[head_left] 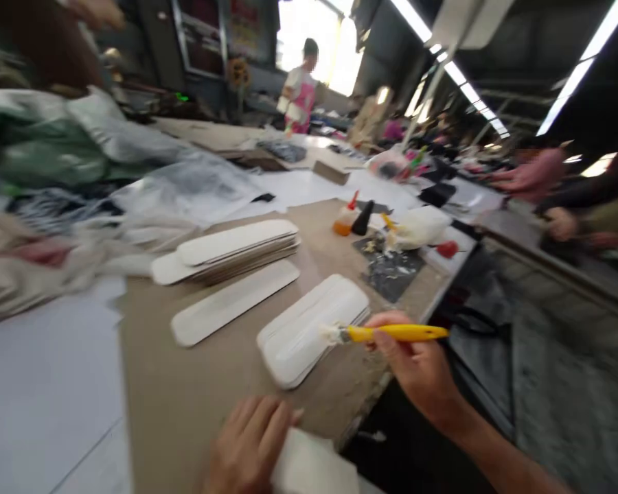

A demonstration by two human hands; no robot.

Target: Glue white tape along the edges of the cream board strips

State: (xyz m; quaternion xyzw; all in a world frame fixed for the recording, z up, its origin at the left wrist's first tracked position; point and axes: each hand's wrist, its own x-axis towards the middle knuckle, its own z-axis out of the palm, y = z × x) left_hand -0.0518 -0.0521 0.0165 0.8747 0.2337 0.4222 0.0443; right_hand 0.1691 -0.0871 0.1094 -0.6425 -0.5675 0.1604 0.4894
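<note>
My right hand (pixel 417 367) is closed around a yellow-handled brush (pixel 391 333), whose white bristles hover over the near stack of white oblong pieces (pixel 309 329). At the bottom edge, my left hand (pixel 250 446) rests with its fingers stretched over a white piece (pixel 314 466). A single oblong piece (pixel 231 302) lies flat on the brown board (pixel 185 398). Behind it sits a taller stack of the same pieces (pixel 231 250).
Glue bottles with orange and red tips (pixel 347 218), a dark cone (pixel 363 218) and a white lump (pixel 419 226) stand by a dark glue-smeared sheet (pixel 391 271). Piled plastic and fabric (pixel 82 158) fill the left. Other people work at the right and at the far end.
</note>
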